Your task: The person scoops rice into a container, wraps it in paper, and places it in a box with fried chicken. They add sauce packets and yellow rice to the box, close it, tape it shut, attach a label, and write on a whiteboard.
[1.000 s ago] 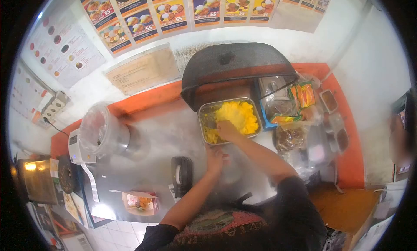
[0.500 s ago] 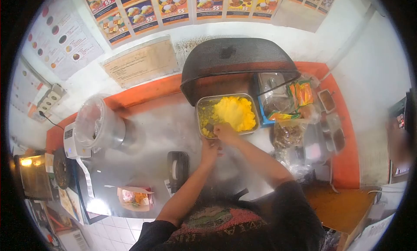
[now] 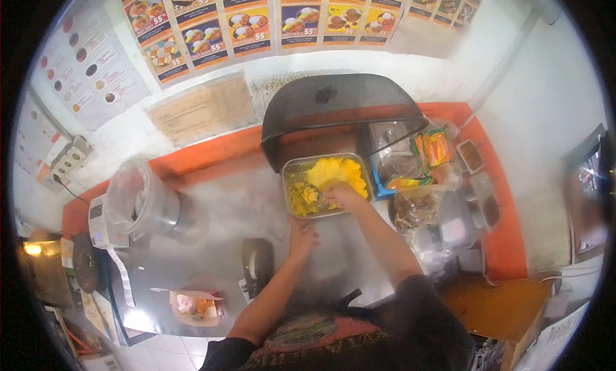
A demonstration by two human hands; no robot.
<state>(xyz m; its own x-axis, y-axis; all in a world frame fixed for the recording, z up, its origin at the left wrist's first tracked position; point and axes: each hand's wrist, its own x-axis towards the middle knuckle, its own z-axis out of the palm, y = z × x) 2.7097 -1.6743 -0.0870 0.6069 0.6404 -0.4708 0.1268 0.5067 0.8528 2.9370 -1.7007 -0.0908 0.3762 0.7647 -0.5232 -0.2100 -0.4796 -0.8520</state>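
Observation:
A rectangular metal tray [image 3: 288, 199] of yellow rice [image 3: 337, 171] lies in front of me, the rice heaped at the back and right. My right hand [image 3: 342, 196] is closed over the tray's near right part, holding a spoon [image 3: 312, 194] with a clump of rice on it; its handle is mostly hidden in my fist. At the near left corner, my left hand [image 3: 303, 237] grips the tray's rim, with several fingers bent to the right below it. A dark mesh food cover [image 3: 340, 98] stands tilted up behind the tray.
Right of the tray are a blue-edged container [image 3: 385, 190], orange-green packets [image 3: 433, 147] and bagged food [image 3: 414, 207]. Leftward stand a clear lined bucket [image 3: 141, 198] and a label printer [image 3: 99, 223]. A black device [image 3: 258, 260] and an open food box [image 3: 196, 308] lie nearer.
My right hand has moved slightly right, and the spoon now shows with a clump of rice on it. My left hand stays at the near rim. The whole view has shifted a little.

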